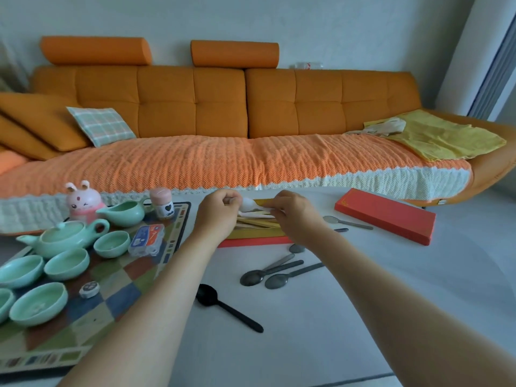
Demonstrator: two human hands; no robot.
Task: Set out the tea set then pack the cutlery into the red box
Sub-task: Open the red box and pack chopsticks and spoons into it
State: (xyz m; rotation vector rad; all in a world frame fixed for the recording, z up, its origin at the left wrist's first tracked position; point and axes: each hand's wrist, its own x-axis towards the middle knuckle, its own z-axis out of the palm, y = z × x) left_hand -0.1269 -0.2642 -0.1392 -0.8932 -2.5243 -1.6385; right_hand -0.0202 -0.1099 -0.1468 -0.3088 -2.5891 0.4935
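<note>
The open red box (251, 241) with a yellow lining lies at the table's far middle, with pale chopsticks (258, 222) inside. Both hands hover over it. My left hand (219, 212) is closed over its left end, and my right hand (296, 216) pinches a white spoon (250, 205) above the box. The red lid (386, 215) lies to the right. Several grey metal spoons (269, 275) and a black spoon (226, 304) lie loose on the white table. The green tea set, with teapot (65, 237), pitcher (122, 213) and several cups (67, 263), stands on a checked mat (111, 303) at left.
A pink rabbit figure (81, 202), a pink-lidded jar (163, 202), a small blue and orange pack (146, 238) and a round token (89, 289) sit on the mat. Another metal spoon (346, 222) lies by the lid. An orange sofa (223, 121) runs behind the table.
</note>
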